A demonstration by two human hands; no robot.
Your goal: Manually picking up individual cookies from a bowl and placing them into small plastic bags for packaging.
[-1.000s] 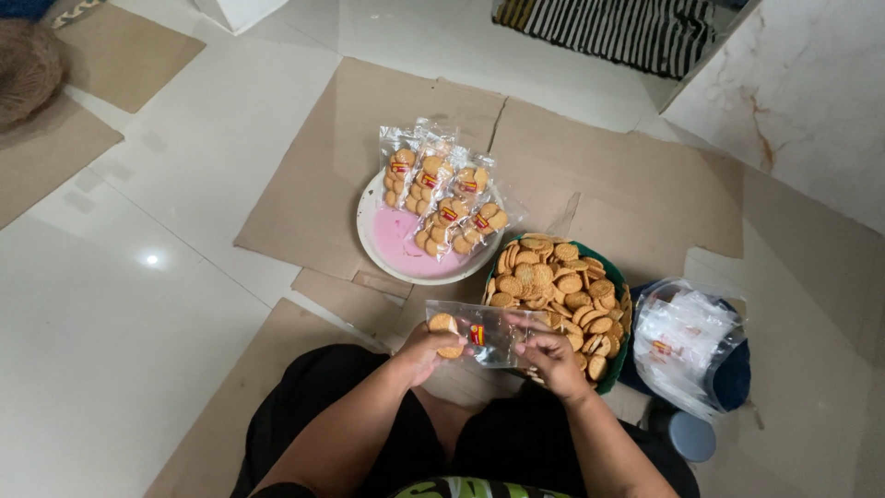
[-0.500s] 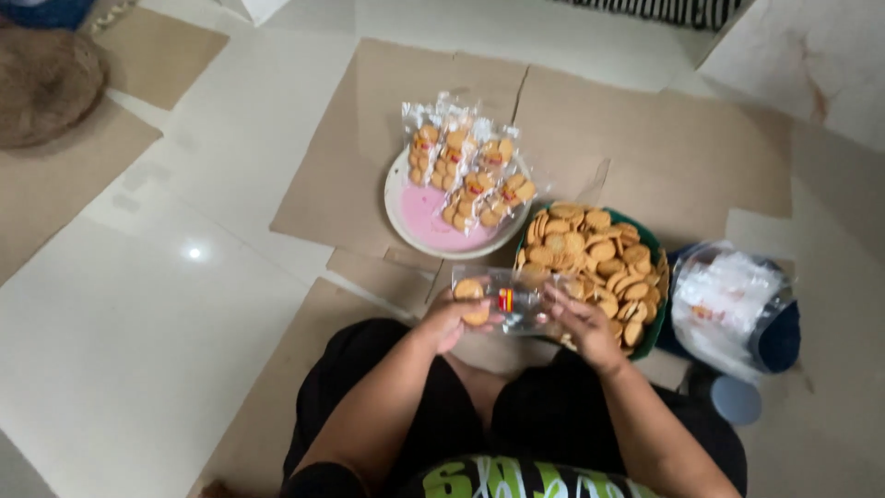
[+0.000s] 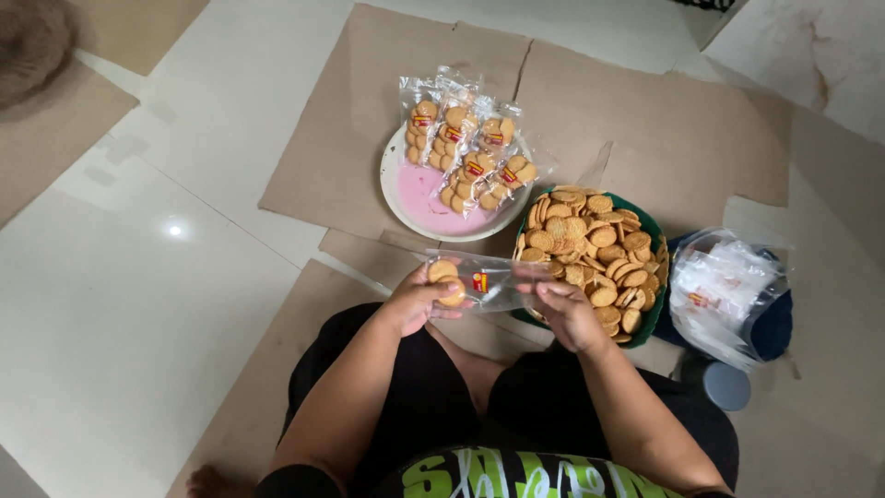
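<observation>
My left hand (image 3: 417,300) grips one end of a clear plastic bag (image 3: 489,281) that has two round biscuits inside. My right hand (image 3: 564,312) pinches the bag's other end, just in front of a green bowl (image 3: 656,297) heaped with loose round biscuits (image 3: 590,242). Beyond the bag stands a pink plate (image 3: 426,195) carrying several filled biscuit packets (image 3: 466,148).
Flattened cardboard sheets (image 3: 645,129) cover the white tiled floor (image 3: 166,240) under everything. A blue container (image 3: 772,327) holding a stack of empty clear bags (image 3: 724,290) sits right of the bowl, with a small blue lid (image 3: 726,387) below it. My black-clad legs (image 3: 442,406) fill the bottom.
The view has tilted and drawn closer. Both hands keep hold of the bag, which now lies stretched flat between them with biscuits at its left end.
</observation>
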